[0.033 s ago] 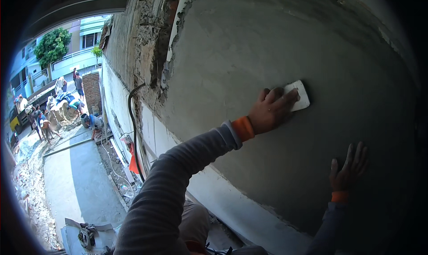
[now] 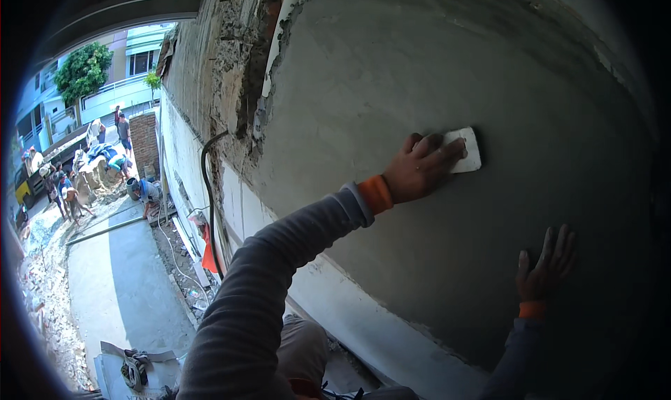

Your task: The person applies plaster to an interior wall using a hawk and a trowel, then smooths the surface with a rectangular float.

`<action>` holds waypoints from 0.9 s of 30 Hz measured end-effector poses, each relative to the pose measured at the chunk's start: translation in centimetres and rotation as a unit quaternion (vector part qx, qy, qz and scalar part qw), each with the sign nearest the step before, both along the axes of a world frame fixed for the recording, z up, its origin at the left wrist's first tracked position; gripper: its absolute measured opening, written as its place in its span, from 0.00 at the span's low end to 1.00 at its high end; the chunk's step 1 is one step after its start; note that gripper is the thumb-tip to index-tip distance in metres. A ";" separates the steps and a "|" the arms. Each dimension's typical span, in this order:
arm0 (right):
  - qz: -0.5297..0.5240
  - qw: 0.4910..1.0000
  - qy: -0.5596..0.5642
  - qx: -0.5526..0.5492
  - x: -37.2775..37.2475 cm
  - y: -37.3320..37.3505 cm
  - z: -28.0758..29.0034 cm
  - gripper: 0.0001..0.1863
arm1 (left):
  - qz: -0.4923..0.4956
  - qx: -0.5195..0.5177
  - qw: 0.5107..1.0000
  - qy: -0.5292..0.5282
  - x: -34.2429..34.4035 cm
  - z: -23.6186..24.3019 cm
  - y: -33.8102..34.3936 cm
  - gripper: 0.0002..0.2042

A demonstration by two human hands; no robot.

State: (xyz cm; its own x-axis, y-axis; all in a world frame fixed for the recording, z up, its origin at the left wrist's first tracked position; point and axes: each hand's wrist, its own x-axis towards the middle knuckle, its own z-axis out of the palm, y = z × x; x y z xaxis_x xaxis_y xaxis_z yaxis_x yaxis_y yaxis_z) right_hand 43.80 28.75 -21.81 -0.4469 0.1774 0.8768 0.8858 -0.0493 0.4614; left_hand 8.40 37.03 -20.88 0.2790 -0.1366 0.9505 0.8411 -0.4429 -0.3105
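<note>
My left hand (image 2: 417, 168) is closed over a white, round-cornered rectangular float pad (image 2: 470, 150) and presses it against the grey plastered wall (image 2: 363, 71). The fingers cover the pad's left part; its right end shows beyond them. Lower and to the right, in shadow, my right hand (image 2: 545, 267) is spread open with its palm toward the same wall, apparently resting on it, and holds nothing. Both forearms are in dark grey sleeves with orange at the wrists.
Broken masonry (image 2: 234, 57) and a dark hose (image 2: 205, 169) border the plaster at left. Below runs a pale wall strip (image 2: 342, 295). Far down at left are a concrete slab (image 2: 140, 281), a crouching person (image 2: 148, 191), several other people and a rubble pile.
My left hand and the float pad have slid slightly left across the plaster. My right hand stays nearly where it was.
</note>
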 end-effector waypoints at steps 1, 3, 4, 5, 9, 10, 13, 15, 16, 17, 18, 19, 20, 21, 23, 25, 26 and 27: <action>0.002 1.000 -0.001 0.004 -0.3 0.1 0.0 0.33 | 0.032 0.012 0.999 -0.018 -2.6 1.9 0.4 0.22; 0.012 1.000 -0.006 0.001 -1.1 0.3 -0.2 0.34 | 0.096 0.033 0.990 -0.097 -8.9 6.8 1.3 0.19; 0.014 1.000 -0.008 0.000 -1.5 0.3 -0.3 0.34 | 0.128 0.041 0.978 -0.159 -11.9 9.7 1.7 0.18; 0.018 1.000 -0.002 -0.002 -1.9 0.4 -0.4 0.34 | 0.105 0.058 0.972 -0.201 -13.7 12.1 2.5 0.18; -0.008 1.000 0.008 -0.016 -1.8 0.4 -0.1 0.34 | 0.028 0.049 0.956 -0.288 -9.6 11.5 3.3 0.18; -0.015 1.000 0.008 -0.016 -1.3 0.1 0.0 0.34 | 0.007 0.020 0.971 -0.239 -6.3 9.0 2.3 0.19; -0.011 1.000 0.003 -0.003 -0.5 0.2 0.2 0.35 | 0.025 -0.011 0.999 -0.040 0.2 -1.1 -0.5 0.22; 0.001 1.000 0.001 0.006 -0.3 0.3 0.0 0.35 | 0.044 -0.014 0.998 0.030 -2.1 -4.7 -0.3 0.22; 0.000 1.000 0.000 0.010 -0.5 0.2 0.0 0.35 | 0.049 -0.020 0.998 0.027 -4.9 -5.4 0.2 0.22; -0.004 1.000 -0.001 0.003 -0.9 0.2 -0.1 0.34 | 0.065 -0.036 0.994 -0.080 -8.7 -4.6 1.2 0.21; -0.005 1.000 -0.001 -0.005 -1.5 0.4 -0.3 0.34 | 0.142 -0.038 0.973 -0.178 -13.2 -2.8 2.0 0.20; -0.005 1.000 -0.001 -0.007 -1.7 0.5 -0.4 0.34 | 0.154 -0.030 0.953 -0.259 -16.8 -0.4 1.9 0.18; 0.002 1.000 0.000 -0.003 -2.2 0.4 -0.3 0.34 | 0.104 -0.007 0.929 -0.354 -20.7 1.1 3.0 0.16; 0.012 1.000 0.001 0.001 -2.9 0.4 -0.2 0.33 | 0.184 0.004 0.937 -0.298 -24.2 2.1 4.2 0.16; -0.011 1.000 -0.008 0.005 -1.3 0.4 0.0 0.33 | 0.087 0.050 0.969 -0.228 -15.1 2.9 3.7 0.17; -0.014 1.000 -0.011 0.010 -0.9 0.2 -0.1 0.33 | 0.001 -0.026 0.976 -0.216 -5.8 -1.3 1.4 0.18; -0.020 1.000 -0.009 0.012 -0.7 0.0 0.0 0.33 | -0.015 -0.046 0.985 -0.165 -3.6 -3.0 0.1 0.19; -0.026 1.000 -0.009 0.015 -0.5 -0.1 0.2 0.33 | -0.012 -0.047 0.984 -0.169 -4.2 -3.8 0.0 0.19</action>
